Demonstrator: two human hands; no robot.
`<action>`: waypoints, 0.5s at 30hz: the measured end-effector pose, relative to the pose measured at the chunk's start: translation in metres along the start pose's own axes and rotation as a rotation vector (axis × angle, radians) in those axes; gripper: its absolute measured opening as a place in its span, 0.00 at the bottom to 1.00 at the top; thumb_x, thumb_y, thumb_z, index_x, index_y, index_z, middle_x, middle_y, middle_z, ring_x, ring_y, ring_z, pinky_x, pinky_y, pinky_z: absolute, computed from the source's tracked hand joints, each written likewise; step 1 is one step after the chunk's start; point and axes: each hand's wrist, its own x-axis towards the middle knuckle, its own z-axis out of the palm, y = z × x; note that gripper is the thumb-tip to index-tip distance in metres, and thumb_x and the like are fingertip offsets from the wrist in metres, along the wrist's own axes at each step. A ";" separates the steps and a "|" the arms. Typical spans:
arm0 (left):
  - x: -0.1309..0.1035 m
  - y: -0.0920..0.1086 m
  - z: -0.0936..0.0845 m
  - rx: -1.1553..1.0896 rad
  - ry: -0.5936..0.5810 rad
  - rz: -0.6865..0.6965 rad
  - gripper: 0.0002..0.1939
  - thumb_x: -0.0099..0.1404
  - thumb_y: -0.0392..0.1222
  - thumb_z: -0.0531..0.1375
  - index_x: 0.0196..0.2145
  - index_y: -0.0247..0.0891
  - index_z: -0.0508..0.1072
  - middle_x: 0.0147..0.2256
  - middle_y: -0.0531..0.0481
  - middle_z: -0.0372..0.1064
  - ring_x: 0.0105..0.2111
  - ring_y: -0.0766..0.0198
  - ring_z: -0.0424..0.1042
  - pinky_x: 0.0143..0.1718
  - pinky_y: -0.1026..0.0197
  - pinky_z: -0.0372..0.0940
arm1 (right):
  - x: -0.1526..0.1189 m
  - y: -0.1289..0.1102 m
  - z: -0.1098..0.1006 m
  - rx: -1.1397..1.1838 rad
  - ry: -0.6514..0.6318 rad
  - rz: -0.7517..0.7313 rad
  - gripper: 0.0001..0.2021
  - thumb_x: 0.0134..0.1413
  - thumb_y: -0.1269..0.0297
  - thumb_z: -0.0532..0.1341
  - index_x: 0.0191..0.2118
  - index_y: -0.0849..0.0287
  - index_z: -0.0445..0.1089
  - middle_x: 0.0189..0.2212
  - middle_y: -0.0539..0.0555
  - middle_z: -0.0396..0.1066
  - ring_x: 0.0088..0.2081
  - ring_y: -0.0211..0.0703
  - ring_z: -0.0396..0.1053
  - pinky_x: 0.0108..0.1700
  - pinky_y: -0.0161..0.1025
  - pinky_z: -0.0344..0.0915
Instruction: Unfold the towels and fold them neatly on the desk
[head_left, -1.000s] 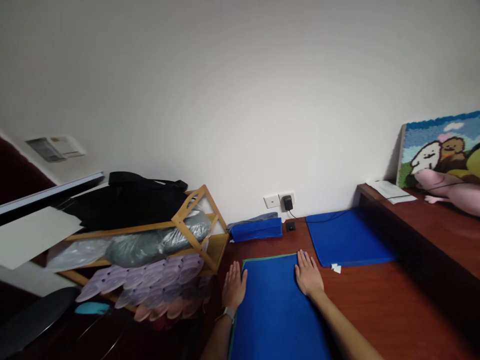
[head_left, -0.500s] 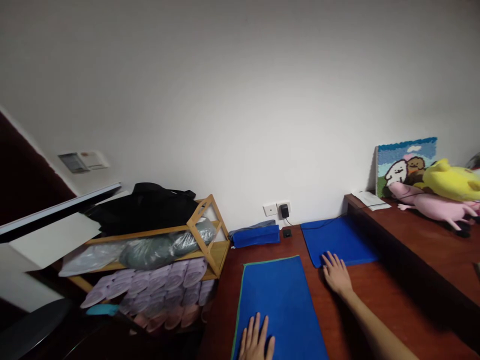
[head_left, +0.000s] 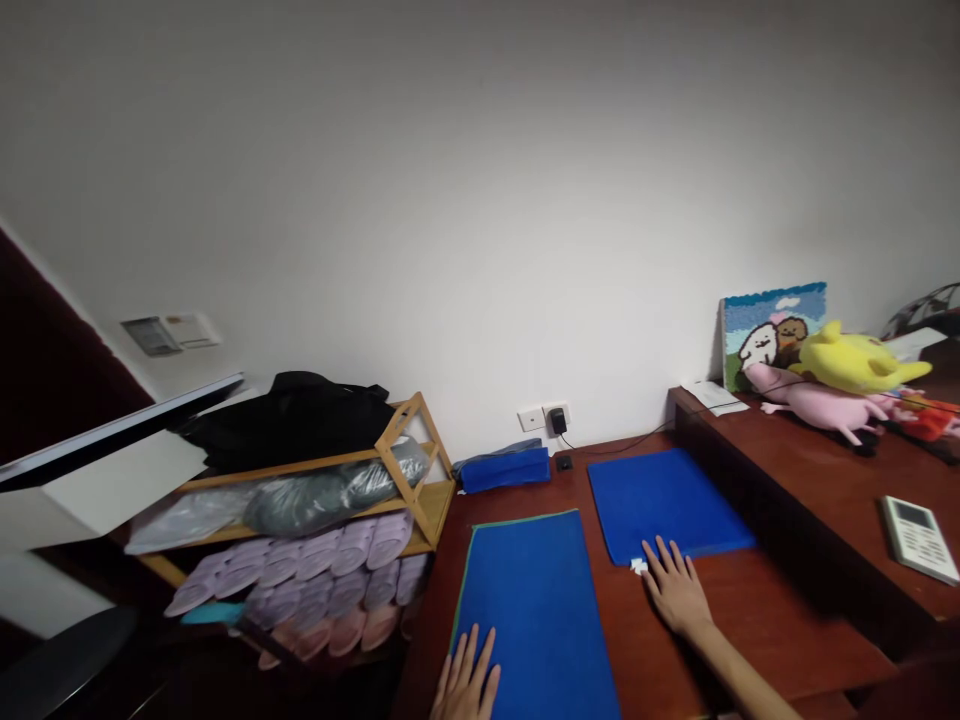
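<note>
1 green-edged blue cloth rectangle [head_left: 536,595] under my left hand [head_left: 466,682], 1 flat blue cloth [head_left: 667,505] at my right hand [head_left: 679,592], 1 folded blue bundle [head_left: 510,471]. Both hands: fingers apart.

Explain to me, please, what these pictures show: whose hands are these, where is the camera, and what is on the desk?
There is no machine here: these are a person's own bare hands. All pictures come from one camera worn on the head, looking forward and down.

On the brown desk lies a blue cloth with a green edge. The left hand rests spread on it. The right hand is also spread, its fingertips at the near edge of a second blue cloth, beside a white tag. Neither hand holds anything.

Near the wall is a folded blue cloth. On the raised surface at right are soft toys and a white device with buttons.
</note>
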 end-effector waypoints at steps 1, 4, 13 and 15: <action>-0.003 -0.003 -0.005 0.003 0.000 0.000 0.28 0.78 0.53 0.44 0.73 0.55 0.53 0.75 0.56 0.45 0.74 0.54 0.48 0.73 0.40 0.50 | -0.016 -0.001 0.000 0.010 0.006 -0.010 0.31 0.70 0.50 0.45 0.75 0.47 0.54 0.76 0.52 0.49 0.76 0.58 0.44 0.74 0.60 0.46; -0.012 -0.013 -0.018 0.020 -0.014 0.003 0.30 0.78 0.55 0.43 0.74 0.53 0.51 0.75 0.55 0.43 0.75 0.55 0.46 0.74 0.41 0.48 | -0.064 -0.007 -0.003 0.042 0.001 -0.020 0.31 0.70 0.48 0.45 0.75 0.46 0.54 0.76 0.51 0.49 0.76 0.58 0.44 0.74 0.61 0.47; -0.023 -0.011 -0.038 0.068 0.097 0.061 0.29 0.77 0.55 0.48 0.72 0.50 0.59 0.73 0.49 0.53 0.73 0.52 0.55 0.72 0.42 0.53 | -0.165 -0.024 -0.006 0.115 -0.005 -0.032 0.31 0.69 0.46 0.48 0.73 0.43 0.58 0.75 0.49 0.51 0.76 0.59 0.45 0.74 0.63 0.49; -0.032 0.014 -0.035 0.049 0.200 0.127 0.28 0.77 0.53 0.49 0.71 0.49 0.62 0.72 0.48 0.58 0.71 0.51 0.59 0.71 0.42 0.57 | -0.175 -0.026 -0.005 0.126 0.004 -0.032 0.31 0.69 0.45 0.48 0.73 0.43 0.58 0.75 0.49 0.53 0.76 0.59 0.46 0.73 0.63 0.50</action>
